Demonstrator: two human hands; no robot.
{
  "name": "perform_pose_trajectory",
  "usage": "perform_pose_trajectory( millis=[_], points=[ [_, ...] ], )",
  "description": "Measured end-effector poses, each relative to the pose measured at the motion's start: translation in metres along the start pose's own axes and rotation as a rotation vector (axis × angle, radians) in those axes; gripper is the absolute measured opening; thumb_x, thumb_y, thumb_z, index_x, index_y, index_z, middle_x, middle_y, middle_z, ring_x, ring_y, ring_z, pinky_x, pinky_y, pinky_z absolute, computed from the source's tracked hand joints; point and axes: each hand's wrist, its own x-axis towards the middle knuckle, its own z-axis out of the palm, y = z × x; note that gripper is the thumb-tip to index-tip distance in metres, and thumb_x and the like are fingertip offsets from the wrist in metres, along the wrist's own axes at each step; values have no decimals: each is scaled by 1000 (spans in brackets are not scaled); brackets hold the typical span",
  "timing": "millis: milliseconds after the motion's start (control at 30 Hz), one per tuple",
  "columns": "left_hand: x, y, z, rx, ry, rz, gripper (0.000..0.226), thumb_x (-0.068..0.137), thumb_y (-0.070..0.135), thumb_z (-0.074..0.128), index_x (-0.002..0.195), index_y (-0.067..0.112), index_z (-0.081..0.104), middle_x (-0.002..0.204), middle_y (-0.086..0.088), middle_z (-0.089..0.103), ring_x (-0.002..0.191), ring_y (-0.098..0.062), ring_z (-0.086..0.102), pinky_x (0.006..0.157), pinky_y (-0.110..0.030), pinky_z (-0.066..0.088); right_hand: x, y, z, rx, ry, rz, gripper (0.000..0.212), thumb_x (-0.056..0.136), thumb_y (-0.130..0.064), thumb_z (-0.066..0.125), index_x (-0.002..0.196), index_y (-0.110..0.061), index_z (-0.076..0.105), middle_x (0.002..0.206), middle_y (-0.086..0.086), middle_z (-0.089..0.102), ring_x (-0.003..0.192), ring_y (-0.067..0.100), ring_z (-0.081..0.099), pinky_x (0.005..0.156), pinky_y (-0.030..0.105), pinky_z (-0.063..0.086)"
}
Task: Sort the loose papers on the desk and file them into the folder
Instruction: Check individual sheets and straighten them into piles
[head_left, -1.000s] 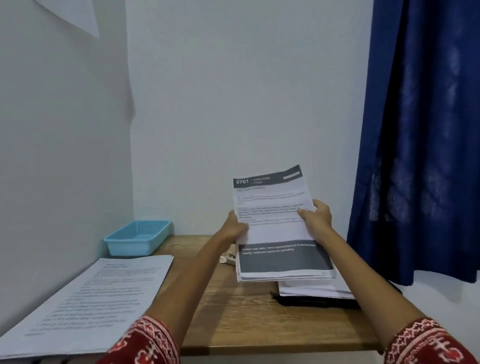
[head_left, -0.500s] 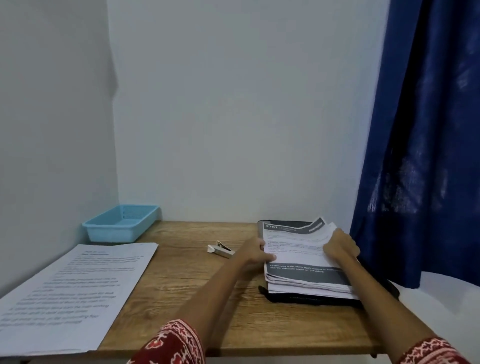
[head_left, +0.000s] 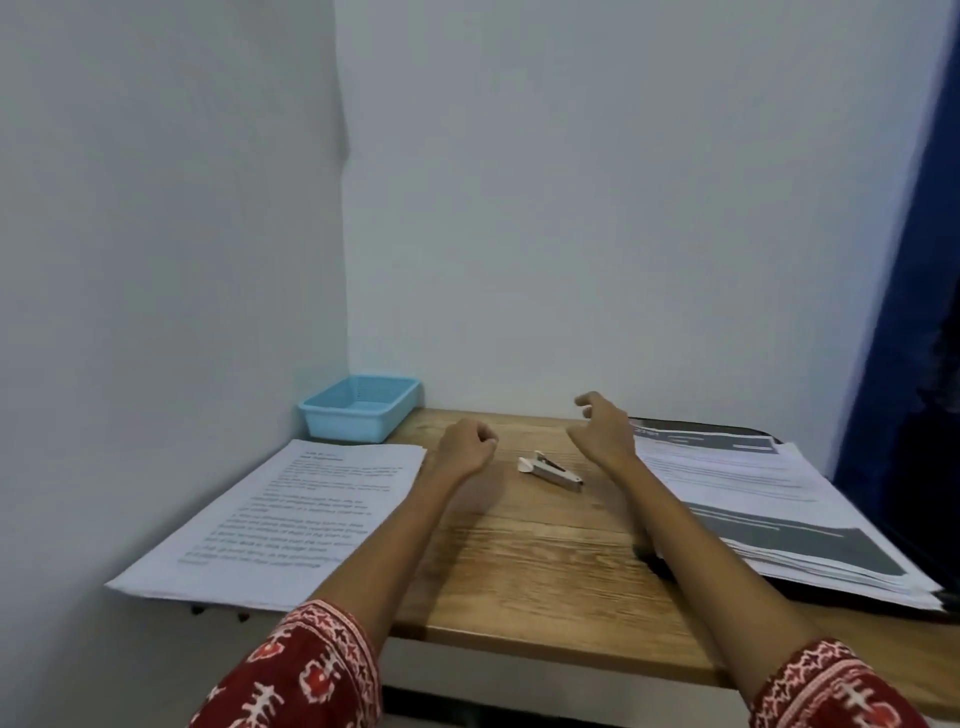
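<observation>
Just right of right hand (head_left: 605, 436), paper stack (head_left: 753, 499) on folder (head_left: 660, 564)

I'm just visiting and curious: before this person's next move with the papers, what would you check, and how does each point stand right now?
1. Both hands free: ok. The left hand is curled and holds nothing; the right hand hangs relaxed above the desk.
2. Right paper stack lying on the black folder: ok.
3. That stack squared up: not ok, its edges are fanned.
4. Left paper stack fully supported: not ok, it overhangs the desk's front edge.
5. Stapler clear of both stacks: ok, it lies between the hands.
6. Blue tray contents: cannot tell.
</observation>
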Motion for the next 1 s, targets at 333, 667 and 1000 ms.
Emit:
perform_pose_trajectory(
  millis=[333, 667, 1000],
  points=[
    [-20, -134, -127, 358, 252, -362, 32, 88, 11, 50, 119, 17, 58, 125, -5, 58, 117, -25, 51, 97, -36, 41, -23, -91, 120, 205, -412, -28, 65, 86, -38, 65, 139, -12, 37, 145, 6, 41, 129, 24, 42, 100, 31, 36],
    [-9, -173, -156, 387, 70, -531, 48, 86, 19, 55, 131, 7, 41, 130, -10, 51, 118, -27, 52, 96, -35, 45, -2, -102, 179, 70, -582, 4, 92, 73, -48, 76, 147, -21, 29, 153, 2, 29, 140, 27, 25, 110, 39, 25],
    [-6, -170, -158, 257, 162, -539, 44, 81, 15, 70, 119, 1, 52, 119, -12, 59, 109, -26, 57, 81, -28, 46, 2, -100, 174, 273, -633, 82, 90, 72, -2, 78, 146, -14, 29, 147, 8, 36, 130, 24, 39, 92, 28, 39]
  ],
)
